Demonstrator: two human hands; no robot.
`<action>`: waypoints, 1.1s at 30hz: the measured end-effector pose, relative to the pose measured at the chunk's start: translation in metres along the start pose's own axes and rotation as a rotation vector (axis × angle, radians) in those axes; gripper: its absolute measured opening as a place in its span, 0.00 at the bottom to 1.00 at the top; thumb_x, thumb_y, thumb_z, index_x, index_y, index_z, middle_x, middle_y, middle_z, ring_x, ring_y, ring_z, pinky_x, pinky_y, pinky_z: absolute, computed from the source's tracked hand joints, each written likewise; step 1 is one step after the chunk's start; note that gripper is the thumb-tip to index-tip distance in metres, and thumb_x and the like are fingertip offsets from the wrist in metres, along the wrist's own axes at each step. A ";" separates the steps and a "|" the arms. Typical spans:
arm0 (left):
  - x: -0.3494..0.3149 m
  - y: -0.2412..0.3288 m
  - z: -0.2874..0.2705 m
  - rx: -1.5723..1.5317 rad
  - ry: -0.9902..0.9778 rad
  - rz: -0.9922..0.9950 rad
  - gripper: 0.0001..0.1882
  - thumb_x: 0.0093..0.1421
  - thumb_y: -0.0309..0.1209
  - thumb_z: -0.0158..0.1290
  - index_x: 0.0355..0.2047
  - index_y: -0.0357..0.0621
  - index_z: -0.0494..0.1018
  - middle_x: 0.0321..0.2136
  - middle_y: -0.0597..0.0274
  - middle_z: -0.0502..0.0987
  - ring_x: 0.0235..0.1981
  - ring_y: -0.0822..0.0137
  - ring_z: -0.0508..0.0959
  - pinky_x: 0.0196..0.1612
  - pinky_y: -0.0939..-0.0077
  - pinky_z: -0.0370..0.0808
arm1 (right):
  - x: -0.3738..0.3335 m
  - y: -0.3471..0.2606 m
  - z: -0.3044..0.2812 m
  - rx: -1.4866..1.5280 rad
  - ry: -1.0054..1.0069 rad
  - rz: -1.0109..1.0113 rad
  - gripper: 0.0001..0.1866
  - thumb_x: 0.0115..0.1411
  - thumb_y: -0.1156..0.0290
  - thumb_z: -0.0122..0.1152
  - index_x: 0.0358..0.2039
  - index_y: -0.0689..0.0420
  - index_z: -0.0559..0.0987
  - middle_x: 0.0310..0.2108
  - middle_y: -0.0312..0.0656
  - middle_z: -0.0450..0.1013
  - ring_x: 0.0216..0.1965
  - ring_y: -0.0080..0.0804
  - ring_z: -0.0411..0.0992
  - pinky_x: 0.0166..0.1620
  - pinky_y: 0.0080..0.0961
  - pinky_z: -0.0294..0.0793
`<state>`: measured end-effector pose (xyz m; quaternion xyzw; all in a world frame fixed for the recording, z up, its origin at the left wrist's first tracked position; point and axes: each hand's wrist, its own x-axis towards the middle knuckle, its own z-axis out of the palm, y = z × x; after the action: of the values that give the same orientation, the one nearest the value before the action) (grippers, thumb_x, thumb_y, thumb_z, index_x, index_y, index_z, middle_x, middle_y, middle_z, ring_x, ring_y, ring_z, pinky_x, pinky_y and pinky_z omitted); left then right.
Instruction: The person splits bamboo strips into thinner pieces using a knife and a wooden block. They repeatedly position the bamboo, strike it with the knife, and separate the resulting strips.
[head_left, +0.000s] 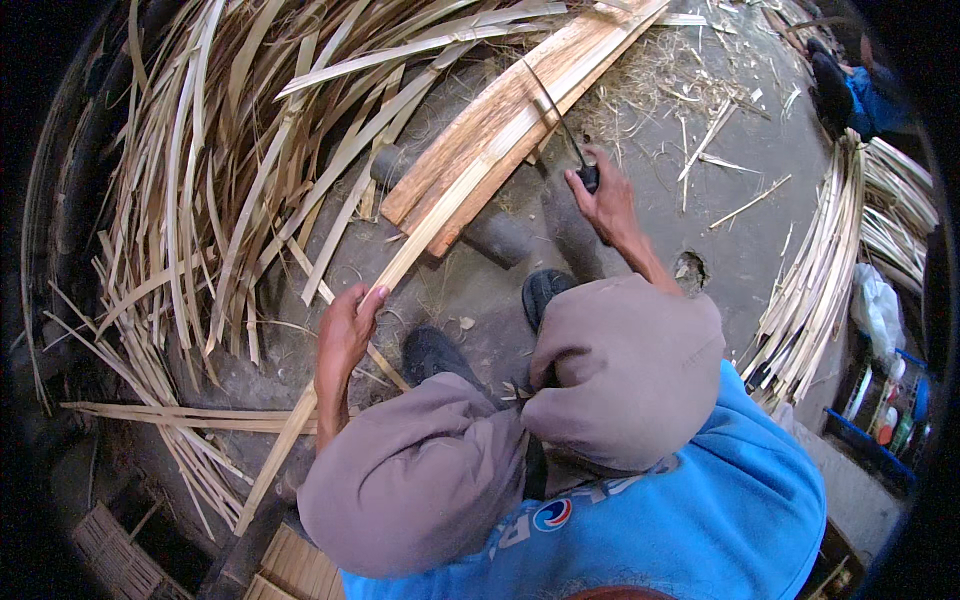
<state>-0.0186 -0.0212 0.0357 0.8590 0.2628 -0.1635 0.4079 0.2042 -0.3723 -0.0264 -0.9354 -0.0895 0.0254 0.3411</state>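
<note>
My left hand [348, 318] is closed around a long pale strip of split wood or bamboo [412, 252]. The strip passes beneath my left forearm toward the lower left, and its far part lies along a rough brown wooden plank [430, 180]. In my right hand [608, 205] is the black handle of a long thin-bladed knife [556, 108]. Its blade slants up and left across the strip on the plank; whether it is touching cannot be made out. The plank slopes away from me over a dark cylindrical support [497, 240].
Many loose pale strips [230, 150] are heaped at the left. Shavings [650, 100] litter the floor at the upper right. A bundle of strips [815, 270] lies at the right, near a blue crate [880, 410]. Another person in blue [870, 95] is partly visible.
</note>
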 end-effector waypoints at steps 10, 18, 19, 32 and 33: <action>0.045 0.013 -0.008 -0.393 -0.499 -0.211 0.25 0.70 0.53 0.51 0.22 0.48 0.70 0.14 0.74 0.63 0.13 0.77 0.60 0.17 0.78 0.56 | -0.057 -0.054 0.007 -0.135 -0.478 -0.137 0.31 0.68 0.40 0.50 0.41 0.59 0.79 0.36 0.61 0.78 0.40 0.68 0.76 0.45 0.54 0.75; 0.025 -0.028 -0.065 -0.364 -0.629 -0.341 0.28 0.66 0.57 0.54 0.21 0.48 0.67 0.11 0.75 0.62 0.11 0.79 0.59 0.14 0.79 0.53 | 0.007 0.008 0.002 0.077 -0.083 0.249 0.35 0.67 0.37 0.50 0.36 0.64 0.79 0.24 0.65 0.75 0.31 0.62 0.78 0.36 0.51 0.75; 0.023 -0.039 -0.065 -0.369 -0.619 -0.352 0.28 0.66 0.57 0.54 0.21 0.48 0.68 0.11 0.75 0.62 0.11 0.79 0.59 0.14 0.79 0.53 | -0.001 -0.003 0.003 -0.019 -0.183 0.066 0.35 0.67 0.37 0.50 0.37 0.64 0.80 0.25 0.65 0.75 0.32 0.62 0.78 0.36 0.51 0.75; -0.152 -0.202 -0.186 -0.245 -0.312 -0.605 0.20 0.66 0.42 0.59 0.46 0.36 0.78 0.35 0.54 0.83 0.34 0.67 0.82 0.41 0.71 0.80 | 0.058 0.052 -0.031 -0.169 -0.143 0.082 0.37 0.70 0.41 0.47 0.33 0.71 0.79 0.31 0.71 0.74 0.39 0.69 0.75 0.44 0.53 0.73; -0.140 -0.199 -0.175 -0.188 -0.342 -0.462 0.21 0.66 0.42 0.59 0.48 0.35 0.77 0.38 0.55 0.83 0.39 0.67 0.81 0.46 0.70 0.79 | 0.057 0.059 -0.023 -0.148 -0.113 0.094 0.37 0.70 0.41 0.46 0.34 0.70 0.79 0.31 0.71 0.75 0.39 0.69 0.75 0.44 0.53 0.73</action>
<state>-0.2370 0.1773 0.0902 0.6948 0.3929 -0.3693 0.4760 0.2715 -0.4201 -0.0460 -0.9582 -0.0661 0.0875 0.2641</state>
